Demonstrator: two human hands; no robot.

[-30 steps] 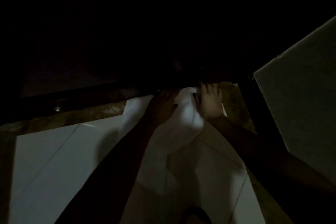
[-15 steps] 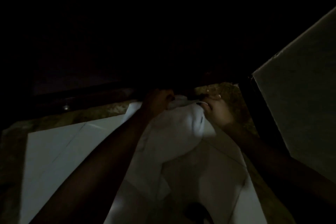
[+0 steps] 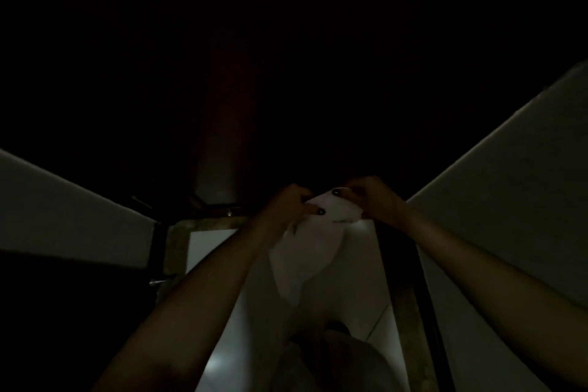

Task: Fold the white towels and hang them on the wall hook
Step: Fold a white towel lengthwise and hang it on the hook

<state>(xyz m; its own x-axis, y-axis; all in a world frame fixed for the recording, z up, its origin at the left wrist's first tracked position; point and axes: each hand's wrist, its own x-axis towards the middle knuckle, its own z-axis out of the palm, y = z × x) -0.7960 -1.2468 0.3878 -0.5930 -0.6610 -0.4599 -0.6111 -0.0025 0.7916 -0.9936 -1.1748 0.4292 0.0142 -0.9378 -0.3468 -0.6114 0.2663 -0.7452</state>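
Observation:
The scene is very dark. A white towel hangs in the air in front of me, its loose end drooping toward the pale floor. My left hand grips the towel's top edge on the left, fingers curled round the cloth. My right hand pinches the same top edge on the right. Both arms reach forward and up. No wall hook shows in the darkness ahead.
A pale wall runs along the right and another pale surface on the left. A dark door frame strip stands right of the towel. The white tiled floor lies below. Everything ahead is black.
Both hands have lifted the towel off the floor and raised it; the view has tilted up, so the walls on both sides now show.

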